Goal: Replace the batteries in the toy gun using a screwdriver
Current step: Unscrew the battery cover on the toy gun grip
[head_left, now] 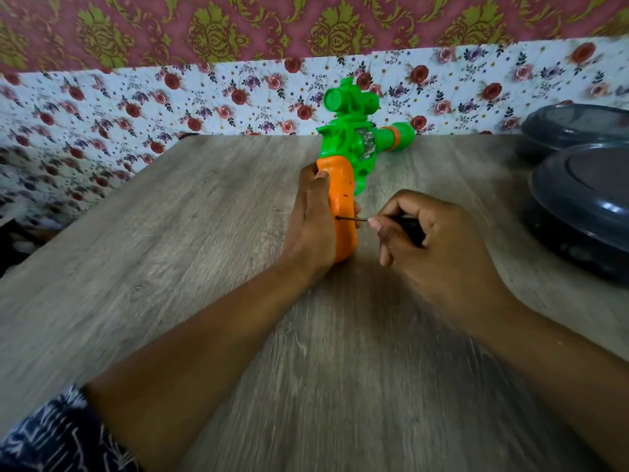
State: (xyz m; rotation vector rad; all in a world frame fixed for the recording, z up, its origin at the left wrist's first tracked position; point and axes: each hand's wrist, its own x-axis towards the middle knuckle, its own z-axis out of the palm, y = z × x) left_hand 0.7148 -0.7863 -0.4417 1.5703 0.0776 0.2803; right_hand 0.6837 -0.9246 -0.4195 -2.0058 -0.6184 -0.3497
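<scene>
Toy gun (pixel 354 155) is held upright on table (pixel 170 267), orange grip wrapped by left hand (pixel 311 219). Screwdriver (pixel 354 219) is pinched in curled right hand (pixel 435 247), tip touching the grip beside left fingers (pixel 356 210).

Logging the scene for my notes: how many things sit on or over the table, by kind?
Toy gun: 1
Screwdriver: 1
Dark round lidded containers: 2
Hands, left and right: 2
Total: 6

Green-and-orange toy gun (pixel 354 155) upright on its grip; thin screwdriver (pixel 354 219) touching the grip.
</scene>
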